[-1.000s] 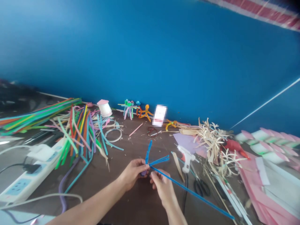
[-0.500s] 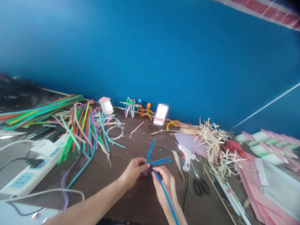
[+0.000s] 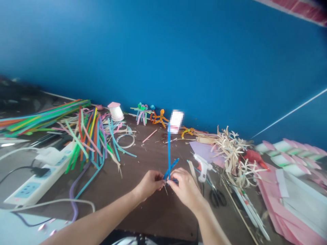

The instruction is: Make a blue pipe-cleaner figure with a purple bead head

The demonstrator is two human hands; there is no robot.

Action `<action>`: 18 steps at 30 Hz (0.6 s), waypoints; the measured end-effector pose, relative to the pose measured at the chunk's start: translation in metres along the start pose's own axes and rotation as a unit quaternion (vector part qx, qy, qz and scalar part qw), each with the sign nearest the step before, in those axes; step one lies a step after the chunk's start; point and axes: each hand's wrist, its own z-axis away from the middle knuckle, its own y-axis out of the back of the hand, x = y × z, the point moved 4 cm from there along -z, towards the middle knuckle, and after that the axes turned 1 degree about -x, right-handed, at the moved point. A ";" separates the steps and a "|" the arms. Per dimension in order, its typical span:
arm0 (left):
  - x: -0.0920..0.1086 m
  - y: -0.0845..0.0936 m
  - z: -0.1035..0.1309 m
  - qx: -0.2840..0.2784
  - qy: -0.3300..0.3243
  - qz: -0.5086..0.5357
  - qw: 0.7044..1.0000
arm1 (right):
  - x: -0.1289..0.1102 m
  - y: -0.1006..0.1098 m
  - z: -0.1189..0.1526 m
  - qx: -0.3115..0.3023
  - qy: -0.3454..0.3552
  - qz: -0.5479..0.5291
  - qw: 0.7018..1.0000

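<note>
Blue pipe cleaners (image 3: 169,153) are pinched between my two hands above the brown table (image 3: 150,217). One long blue stem stands upright; a shorter thick piece slants up to the right beneath it. My left hand (image 3: 152,183) grips the lower left end of the bundle, fingers closed. Close on its right, my right hand (image 3: 182,183) holds the base of the upright stem between thumb and fingers, hiding part of the other blue stems. A thin pale strand hangs below the fingertips.
Colourful pipe cleaners (image 3: 89,136) and a white power strip (image 3: 33,185) lie left. A white cup (image 3: 116,112) and small figures (image 3: 159,118) stand by the wall. Right are a glue gun (image 3: 203,167), scissors (image 3: 217,197), dried strips (image 3: 231,146) and pink paper (image 3: 270,200).
The long blue stem, which ran down toward me over my right hand, now points upward. My right hand has turned over the bundle, and the short piece has tilted right.
</note>
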 end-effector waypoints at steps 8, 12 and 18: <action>0.007 0.003 -0.001 -0.047 0.053 0.027 0.997 | 0.007 0.001 -0.004 -0.086 0.023 -0.078 0.993; 0.007 0.004 -0.004 -0.049 0.090 0.040 0.994 | 0.004 -0.005 -0.001 -0.073 0.058 0.022 0.995; 0.004 0.006 -0.007 -0.070 0.086 0.053 0.992 | 0.005 -0.016 0.007 0.008 0.049 0.087 0.995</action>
